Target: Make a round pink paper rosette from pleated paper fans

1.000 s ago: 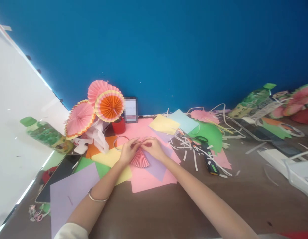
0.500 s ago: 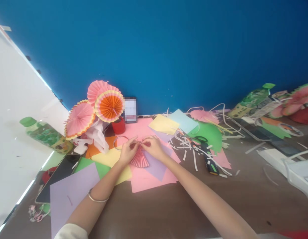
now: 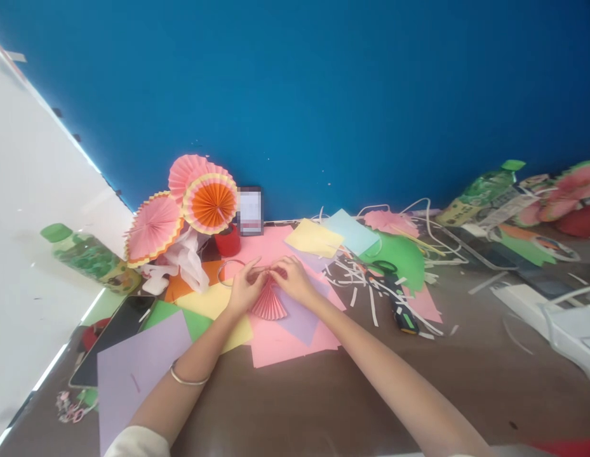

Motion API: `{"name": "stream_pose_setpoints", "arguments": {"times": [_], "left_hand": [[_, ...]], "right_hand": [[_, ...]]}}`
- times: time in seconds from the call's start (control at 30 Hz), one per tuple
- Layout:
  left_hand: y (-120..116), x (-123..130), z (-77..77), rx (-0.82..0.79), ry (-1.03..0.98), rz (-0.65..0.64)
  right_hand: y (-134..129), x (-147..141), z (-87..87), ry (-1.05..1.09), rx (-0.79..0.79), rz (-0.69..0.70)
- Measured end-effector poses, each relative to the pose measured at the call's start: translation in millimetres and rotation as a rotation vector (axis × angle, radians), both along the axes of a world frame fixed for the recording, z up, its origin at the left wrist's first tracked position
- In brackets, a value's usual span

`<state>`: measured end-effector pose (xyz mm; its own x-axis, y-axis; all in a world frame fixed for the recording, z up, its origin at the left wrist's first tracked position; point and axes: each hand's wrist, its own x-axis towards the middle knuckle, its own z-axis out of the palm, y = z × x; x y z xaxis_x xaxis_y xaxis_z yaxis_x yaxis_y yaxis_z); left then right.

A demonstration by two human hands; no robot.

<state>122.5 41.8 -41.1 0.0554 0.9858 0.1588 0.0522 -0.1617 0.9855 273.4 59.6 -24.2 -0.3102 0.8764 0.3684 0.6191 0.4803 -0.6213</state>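
Note:
A small pink pleated paper fan (image 3: 268, 304) hangs below my fingertips, its folds spread toward me. My left hand (image 3: 248, 282) pinches its gathered top from the left. From the right, my right hand (image 3: 291, 277) pinches the same spot, and the fingertips of both hands meet there. What exactly lies between the fingers is too small to make out. Under the fan are sheets of pink paper (image 3: 275, 352) and a purple sheet (image 3: 301, 320). Just behind my left hand lies a thin ring-shaped band (image 3: 221, 273), partly hidden.
Finished paper rosettes (image 3: 211, 204) stand by a red cup (image 3: 228, 240) at the back left. A green-capped bottle (image 3: 92, 260) and a phone (image 3: 111, 343) lie left. White paper scraps (image 3: 354, 273), black-handled scissors (image 3: 385, 267) and a cutter (image 3: 405, 315) are on the right.
Both hands stay together at the fan's top with small finger shifts. The fan's lower edge has swung very slightly to the right.

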Motion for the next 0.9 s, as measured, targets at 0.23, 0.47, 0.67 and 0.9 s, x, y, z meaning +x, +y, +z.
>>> {"name": "stream_pose_setpoints", "arguments": {"times": [0.23, 0.47, 0.67, 0.9], "left_hand": [[2, 1, -1.6, -0.064, -0.025, 0.009], [3, 2, -4.6, -0.032, -0.006, 0.025], [5, -4, -5.2, 0.156, 0.259, -0.005], [4, -6, -0.8, 0.152, 0.437, -0.086]], "right_hand": [[5, 4, -1.7, 0.067, 0.007, -0.037], [-3, 15, 7.8, -0.028, 0.065, 0.036], [-8, 22, 10.6, -0.109, 0.023, 0.127], [-9, 20, 1.4, -0.086, 0.001, 0.159]]}}
